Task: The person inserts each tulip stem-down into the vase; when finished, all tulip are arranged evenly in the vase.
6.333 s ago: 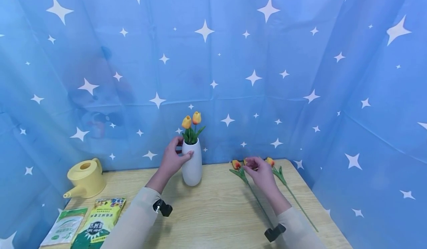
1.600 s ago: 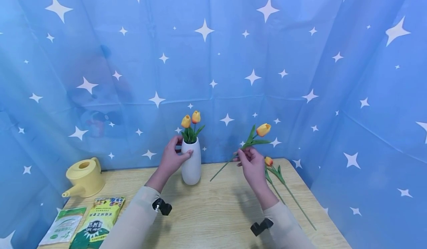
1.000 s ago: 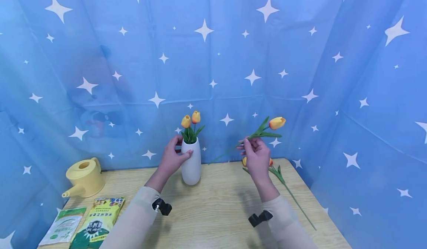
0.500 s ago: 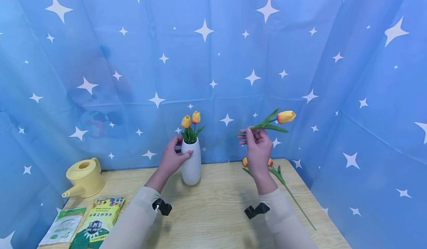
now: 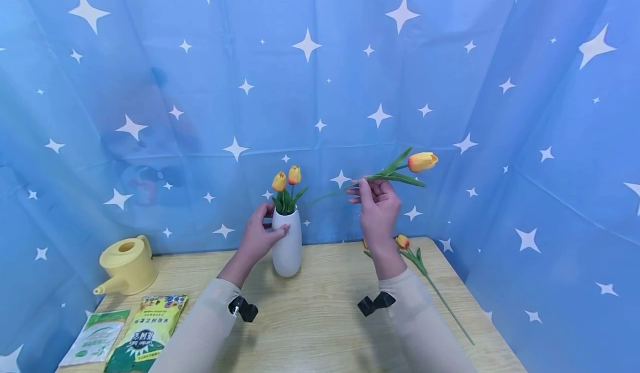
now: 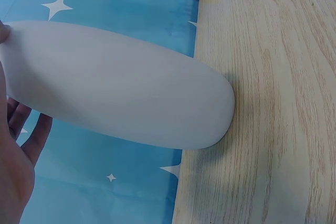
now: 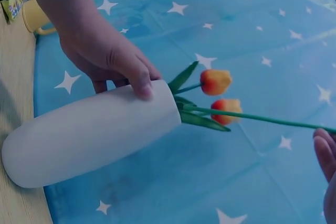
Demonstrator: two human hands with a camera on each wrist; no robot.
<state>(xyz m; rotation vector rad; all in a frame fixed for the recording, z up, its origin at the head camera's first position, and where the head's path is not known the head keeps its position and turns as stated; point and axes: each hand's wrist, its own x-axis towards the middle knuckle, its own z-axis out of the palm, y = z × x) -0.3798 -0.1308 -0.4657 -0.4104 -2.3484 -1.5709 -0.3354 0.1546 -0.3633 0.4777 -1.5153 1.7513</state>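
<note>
Standing well left of the left hand (image 5: 257, 238) is a yellow watering can (image 5: 131, 268). This hand grasps the upright white vase (image 5: 288, 253) near its rim, two tulips (image 5: 279, 182) standing in it. To its right, the right hand (image 5: 379, 212), held higher, pinches a third tulip (image 5: 400, 177) by the stem; a loose tulip (image 5: 420, 262) lies below on the table (image 5: 310, 317).

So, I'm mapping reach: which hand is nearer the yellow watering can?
Left. The left hand, on the white vase, is to the right of the yellow watering can; the right hand is farther right, beyond the vase, pinching a yellow-orange tulip.
</note>
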